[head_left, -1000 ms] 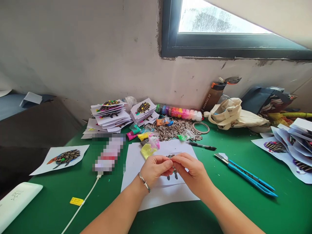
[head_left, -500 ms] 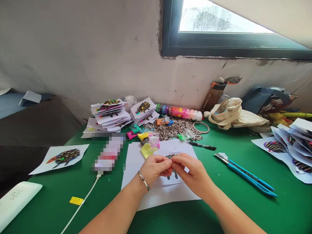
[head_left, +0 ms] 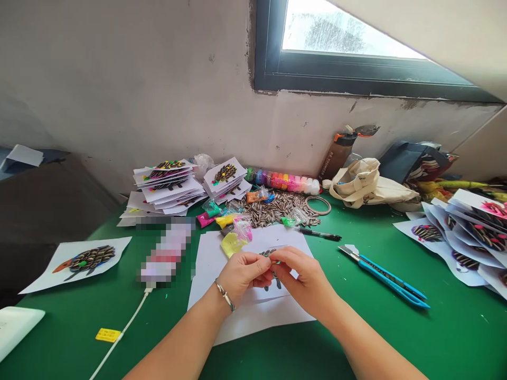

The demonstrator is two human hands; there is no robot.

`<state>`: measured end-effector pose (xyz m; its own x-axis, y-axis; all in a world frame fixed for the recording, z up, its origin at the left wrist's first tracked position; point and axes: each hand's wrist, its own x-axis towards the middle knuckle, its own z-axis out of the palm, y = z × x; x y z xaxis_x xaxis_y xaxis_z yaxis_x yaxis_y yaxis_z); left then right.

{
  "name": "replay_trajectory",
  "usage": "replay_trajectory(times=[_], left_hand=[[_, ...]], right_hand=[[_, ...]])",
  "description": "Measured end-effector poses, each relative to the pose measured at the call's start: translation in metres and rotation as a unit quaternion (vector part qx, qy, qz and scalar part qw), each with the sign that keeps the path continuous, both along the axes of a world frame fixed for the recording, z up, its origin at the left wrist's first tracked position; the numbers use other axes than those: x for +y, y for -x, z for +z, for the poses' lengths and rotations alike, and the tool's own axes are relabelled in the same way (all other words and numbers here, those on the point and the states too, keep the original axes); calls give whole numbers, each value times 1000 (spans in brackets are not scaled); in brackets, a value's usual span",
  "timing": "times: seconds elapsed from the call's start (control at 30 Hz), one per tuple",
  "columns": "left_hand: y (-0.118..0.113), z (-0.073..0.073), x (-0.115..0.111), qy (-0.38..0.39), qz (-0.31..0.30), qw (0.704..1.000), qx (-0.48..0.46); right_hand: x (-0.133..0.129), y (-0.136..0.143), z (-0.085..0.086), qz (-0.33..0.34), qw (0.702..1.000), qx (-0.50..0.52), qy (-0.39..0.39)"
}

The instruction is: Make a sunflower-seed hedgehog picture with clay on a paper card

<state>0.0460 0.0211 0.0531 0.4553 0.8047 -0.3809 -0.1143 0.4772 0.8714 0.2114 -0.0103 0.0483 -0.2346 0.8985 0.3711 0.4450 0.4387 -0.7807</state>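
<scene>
My left hand and my right hand meet fingertip to fingertip over the white paper. Both are closed in a pinch. Whatever is between the fingers is too small and too covered to name; a tiny greenish trace shows there. Beneath the hands lies a picture made of striped sunflower seeds, mostly hidden by my fingers. Just behind the hands, a yellow packet of clay rests on the paper's upper edge. A pile of sunflower seeds spreads beyond it.
Stacked seed pictures stand at the back left, with more at the right. A blue utility knife and a black pen lie right of the paper. A tape ring, a bottle and a cloth bag sit behind.
The view has turned slightly to the right, so the table things appear further left. My hands stay pinched together over the paper, with only slight finger movement.
</scene>
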Motion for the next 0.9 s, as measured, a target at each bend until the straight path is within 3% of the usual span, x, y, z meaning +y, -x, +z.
replay_trajectory(times=[0.27, 0.43, 0.67, 0.9], left_hand=[[0, -1, 2, 4, 4, 1000, 9], [0, -1, 3, 9, 7, 1000, 9], [-1, -3, 2, -4, 14, 1000, 27], [0, -1, 3, -10, 17, 999, 37]], right_hand=[[-1, 0, 1, -36, 999, -36, -2], [-1, 1, 1, -3, 1000, -11, -7], [0, 1, -1, -34, 999, -32, -5], [-1, 0, -3, -13, 999, -38, 1]])
